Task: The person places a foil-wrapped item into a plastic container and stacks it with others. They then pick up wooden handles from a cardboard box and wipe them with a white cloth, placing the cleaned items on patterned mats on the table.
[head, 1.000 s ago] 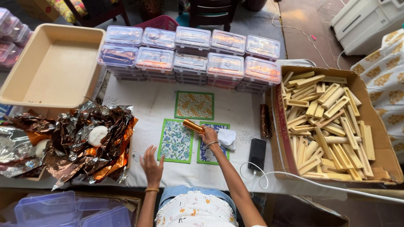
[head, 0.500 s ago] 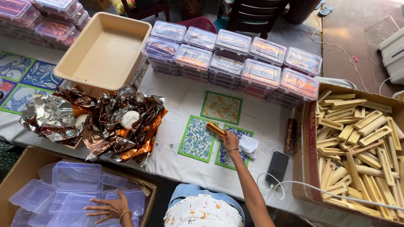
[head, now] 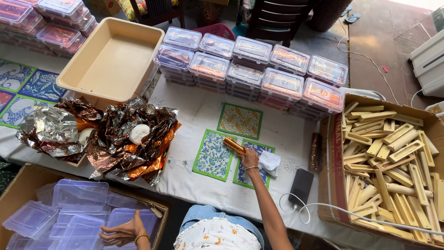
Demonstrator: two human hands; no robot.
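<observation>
My right hand (head: 250,159) rests on the white cloth-covered table (head: 194,113) and grips a small roll wrapped in copper foil (head: 234,145), lying over patterned square cards (head: 213,154). A crumpled white tissue (head: 269,162) sits just right of that hand. My left hand (head: 124,231) reaches down into a cardboard box (head: 25,178) at the lower left, touching the clear plastic containers (head: 78,196) stacked inside; its fingers are spread and hold nothing that I can see.
Crumpled copper and silver foil (head: 125,143) lies left of the cards. A beige tray (head: 111,60) and stacks of lidded filled boxes (head: 249,69) stand behind. A cardboard box of wooden pieces (head: 393,157) is at the right. A phone (head: 301,185) with a white cable lies near it.
The view has swung left and down. My left hand left the tabletop and dropped into the box of clear containers. My right hand stays on the foil roll.
</observation>
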